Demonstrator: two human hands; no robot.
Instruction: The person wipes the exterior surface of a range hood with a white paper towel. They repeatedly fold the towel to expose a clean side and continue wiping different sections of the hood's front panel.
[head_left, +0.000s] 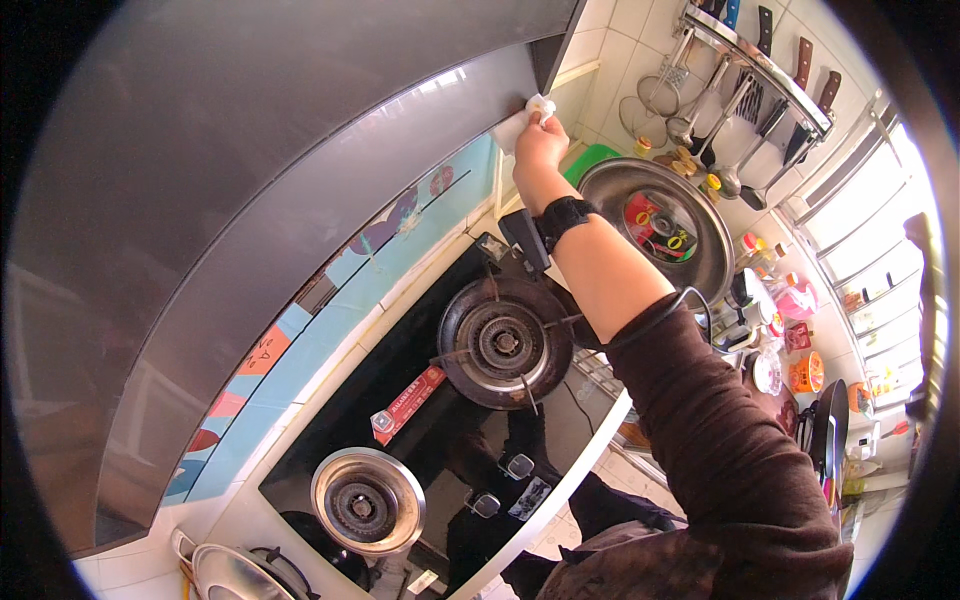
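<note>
My right hand (541, 139) reaches up to the far lower end of a dark range hood (322, 195), its fingers closed on a crumpled white tissue (540, 109) that touches the hood's corner. A black strap with a cable goes round that wrist. My left hand is out of view. Beneath the arm lies a black glass gas hob (420, 442) with two round burners. The larger burner (506, 343) carries a dark pan support; the smaller burner (362, 506) has a shiny metal ring. Between them a narrow red packet (407, 405) rests on the glass.
A large steel lid (592, 187) leans by the tiled wall, behind my forearm. Knives, ladles and strainers hang from a metal rack (757, 60). Bottles and jars crowd the counter at the right, near a barred window. A metal wok (240, 574) stands at the lower left.
</note>
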